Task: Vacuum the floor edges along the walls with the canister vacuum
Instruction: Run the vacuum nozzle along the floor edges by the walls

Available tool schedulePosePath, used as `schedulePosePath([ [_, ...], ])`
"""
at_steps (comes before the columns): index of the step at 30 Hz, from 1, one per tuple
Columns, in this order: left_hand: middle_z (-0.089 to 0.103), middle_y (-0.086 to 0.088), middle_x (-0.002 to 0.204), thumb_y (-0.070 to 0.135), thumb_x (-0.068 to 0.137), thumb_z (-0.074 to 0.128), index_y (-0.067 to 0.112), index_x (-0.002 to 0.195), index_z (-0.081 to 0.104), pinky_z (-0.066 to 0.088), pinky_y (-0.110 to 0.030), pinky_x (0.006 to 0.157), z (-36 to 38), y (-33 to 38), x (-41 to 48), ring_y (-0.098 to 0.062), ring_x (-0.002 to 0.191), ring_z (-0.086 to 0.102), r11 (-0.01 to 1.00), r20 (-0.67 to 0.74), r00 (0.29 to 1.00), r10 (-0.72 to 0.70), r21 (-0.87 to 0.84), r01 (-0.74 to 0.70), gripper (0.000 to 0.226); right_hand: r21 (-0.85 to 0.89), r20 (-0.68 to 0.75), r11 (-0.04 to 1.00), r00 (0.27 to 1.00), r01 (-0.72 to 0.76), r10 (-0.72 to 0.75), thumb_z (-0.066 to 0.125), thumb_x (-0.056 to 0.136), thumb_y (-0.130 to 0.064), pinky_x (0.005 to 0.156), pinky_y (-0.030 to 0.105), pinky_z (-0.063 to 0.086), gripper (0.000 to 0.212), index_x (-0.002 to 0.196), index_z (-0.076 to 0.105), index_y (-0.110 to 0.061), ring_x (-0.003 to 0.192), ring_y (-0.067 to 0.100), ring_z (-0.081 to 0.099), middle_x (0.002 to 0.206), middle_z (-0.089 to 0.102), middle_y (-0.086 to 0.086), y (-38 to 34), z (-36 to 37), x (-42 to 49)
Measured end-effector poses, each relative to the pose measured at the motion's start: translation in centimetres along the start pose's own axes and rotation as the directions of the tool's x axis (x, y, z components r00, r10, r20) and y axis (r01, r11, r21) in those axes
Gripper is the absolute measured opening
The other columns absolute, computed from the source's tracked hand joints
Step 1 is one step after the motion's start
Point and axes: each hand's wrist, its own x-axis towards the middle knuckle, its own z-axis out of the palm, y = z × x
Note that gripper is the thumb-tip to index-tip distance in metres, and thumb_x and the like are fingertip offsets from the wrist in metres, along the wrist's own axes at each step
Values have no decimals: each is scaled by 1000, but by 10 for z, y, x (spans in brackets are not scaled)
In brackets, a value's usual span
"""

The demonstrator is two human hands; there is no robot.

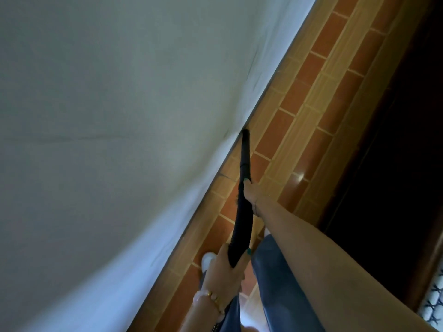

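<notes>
From my remote view the room is tilted. A large white wall (107, 116) fills the left side and runs from near left to far right. It looks plain, with a few faint marks close to its lower edge. Along it lies the floor (311, 92), made of glossy tiles in a brick pattern: red-orange pieces and tan pieces with pale joints. One small spot of light (300, 176) reflects on a tile. To the right of the floor there is a very dark area (395, 140); I cannot tell if it is furniture or a doorway. In the near right corner a small piece of pale surface with a blue pattern (434, 305) is visible.

The black vacuum wand (245, 152) points away from the person, and its nozzle tip (246, 133) sits just at the line where the wall meets the floor. The right hand (251, 191) is wrapped around the middle of the wand, with the arm stretched out from the near right. The left hand (225, 269) grips the nearer, ribbed end of the tube (239, 236), fingers curled round it; a thin bracelet (212, 295) is on this wrist.

Below the hands I see blue jeans (275, 283) and a white shoe (208, 258) standing on the tiles near the wall.
</notes>
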Motion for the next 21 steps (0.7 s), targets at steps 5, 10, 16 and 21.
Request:
schedulePosePath([
  [5,61,-2,71,40,91,53,16,106,53,44,-20,44,10,32,12,-8,42,51,1000,15,1000,-20,-9,20,29,111,7,993,999,-49,48,30,100,-40,82,46,53,43,140,36,-24,83,29,58,106,55,12,-23,-29,-6],
  [10,62,-2,75,47,90,52,13,101,53,40,-17,45,25,65,24,-8,46,52,997,-1,1000,2,83,-2,36,198,59,978,997,-59,48,38,100,-36,71,40,54,41,139,36,-27,77,28,57,100,54,10,-41,-65,-19],
  [16,62,0,79,46,90,53,19,98,50,40,-15,48,30,104,41,-5,54,53,994,30,1000,8,113,-11,28,276,101,960,995,-44,17,44,99,-33,92,46,52,40,138,35,-28,99,30,58,111,54,11,-42,-93,-27],
  [21,59,3,62,44,92,50,14,94,55,40,-16,44,33,137,59,-2,39,47,990,37,998,44,133,-48,30,395,127,918,992,-31,-21,46,99,-26,90,45,52,35,131,35,-34,89,28,57,99,53,7,-60,-111,-24],
])
